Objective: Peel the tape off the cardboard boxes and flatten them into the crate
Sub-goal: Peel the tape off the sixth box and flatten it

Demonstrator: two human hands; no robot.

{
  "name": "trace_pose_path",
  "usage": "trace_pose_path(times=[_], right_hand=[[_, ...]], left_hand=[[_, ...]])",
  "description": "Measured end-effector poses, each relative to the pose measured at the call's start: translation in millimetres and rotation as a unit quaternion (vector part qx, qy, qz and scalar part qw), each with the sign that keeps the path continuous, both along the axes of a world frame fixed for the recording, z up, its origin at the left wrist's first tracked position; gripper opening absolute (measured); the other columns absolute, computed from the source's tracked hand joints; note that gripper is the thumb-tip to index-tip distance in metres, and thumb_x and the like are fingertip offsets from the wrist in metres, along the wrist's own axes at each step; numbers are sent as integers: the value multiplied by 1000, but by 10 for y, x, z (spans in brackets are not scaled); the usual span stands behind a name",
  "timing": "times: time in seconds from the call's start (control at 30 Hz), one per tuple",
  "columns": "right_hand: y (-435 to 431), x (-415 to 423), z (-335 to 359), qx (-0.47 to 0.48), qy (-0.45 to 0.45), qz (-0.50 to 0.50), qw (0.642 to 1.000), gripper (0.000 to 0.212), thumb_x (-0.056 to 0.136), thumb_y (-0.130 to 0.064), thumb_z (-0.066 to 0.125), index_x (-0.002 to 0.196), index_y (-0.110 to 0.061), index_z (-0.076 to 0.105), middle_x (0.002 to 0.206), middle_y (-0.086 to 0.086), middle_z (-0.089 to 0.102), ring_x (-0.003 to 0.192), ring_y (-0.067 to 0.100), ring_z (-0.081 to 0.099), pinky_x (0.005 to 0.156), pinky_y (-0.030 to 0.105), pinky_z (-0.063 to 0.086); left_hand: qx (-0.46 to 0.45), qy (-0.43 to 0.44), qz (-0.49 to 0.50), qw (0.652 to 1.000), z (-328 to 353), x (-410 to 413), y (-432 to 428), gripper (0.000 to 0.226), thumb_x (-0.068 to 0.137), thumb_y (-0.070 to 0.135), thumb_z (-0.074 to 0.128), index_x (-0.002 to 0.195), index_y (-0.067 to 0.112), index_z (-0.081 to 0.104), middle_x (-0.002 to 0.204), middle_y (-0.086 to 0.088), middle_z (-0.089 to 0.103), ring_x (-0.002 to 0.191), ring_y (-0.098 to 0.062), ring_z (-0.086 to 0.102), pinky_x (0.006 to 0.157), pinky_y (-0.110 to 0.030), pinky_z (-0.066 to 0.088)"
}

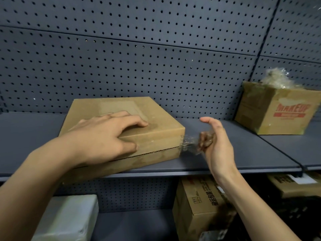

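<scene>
A flat brown cardboard box [156, 136] lies on the grey shelf [225, 162]. My left hand [104, 136] presses flat on its lid, fingers spread, thumb against the front side. My right hand [215, 143] is just right of the box and grips a crumpled strip of clear tape [192, 143]. The tape stretches from the box's right front corner to my curled fingers. My index finger points up and left.
A second box printed MAKEUP [278, 112] stands at the shelf's right, with a wad of peeled tape [276, 79] on top. Pegboard [156, 58] backs the shelf. Below sit a brown box [199, 206], a white package [69, 218] and another box [291, 185].
</scene>
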State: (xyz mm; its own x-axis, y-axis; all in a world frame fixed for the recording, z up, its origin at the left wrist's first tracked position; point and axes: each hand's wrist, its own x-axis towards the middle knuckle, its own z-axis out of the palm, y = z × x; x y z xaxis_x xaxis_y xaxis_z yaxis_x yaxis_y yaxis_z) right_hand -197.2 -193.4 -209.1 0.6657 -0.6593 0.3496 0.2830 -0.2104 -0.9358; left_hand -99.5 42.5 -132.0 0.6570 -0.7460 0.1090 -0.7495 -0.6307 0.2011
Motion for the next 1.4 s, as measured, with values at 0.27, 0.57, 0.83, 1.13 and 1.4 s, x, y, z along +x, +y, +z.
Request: trace_pose_path(times=[0.27,0.57,0.83,1.13,1.4], right_hand=[[0,-129,-75,-110,118,121,979,43,91,-45,37,132,-55,46,111,-20,52,100,-19,47,103,25,29],[64,-196,12,-151,97,86,980,51,79,-17,80,128,-23,64,74,-17,60,71,-5,56,74,8,43],[114,-95,29,-239,123,47,962,17,90,-27,71,80,-20,60,85,5,58,73,12,53,71,27,42],[-129,-360,-18,-278,55,-6,959,18,100,-13,55,85,-19,48,72,-1,60,65,13,55,65,31,46],[-326,-483,119,-186,75,22,979,26,102,-15,46,104,-27,70,74,-2,55,67,4,49,66,16,40]], left_hand=[[-5,-2,13,1000,-10,1,4,51,87,61,54,129,68,26,140,44,27,132,-6,39,104,-41,34],[15,-45,59,997,81,-166,-188,42,85,56,49,124,55,35,142,24,40,127,-15,45,94,-39,37],[13,-128,69,989,-118,-221,-690,56,91,68,28,140,42,34,148,8,41,132,-22,44,98,-40,39],[25,-148,36,988,-167,27,-366,75,78,89,-5,146,61,9,159,30,17,144,-9,33,106,-36,39],[18,-108,-2,994,-118,302,26,77,65,95,0,138,74,12,153,39,19,143,-3,34,112,-41,38]])
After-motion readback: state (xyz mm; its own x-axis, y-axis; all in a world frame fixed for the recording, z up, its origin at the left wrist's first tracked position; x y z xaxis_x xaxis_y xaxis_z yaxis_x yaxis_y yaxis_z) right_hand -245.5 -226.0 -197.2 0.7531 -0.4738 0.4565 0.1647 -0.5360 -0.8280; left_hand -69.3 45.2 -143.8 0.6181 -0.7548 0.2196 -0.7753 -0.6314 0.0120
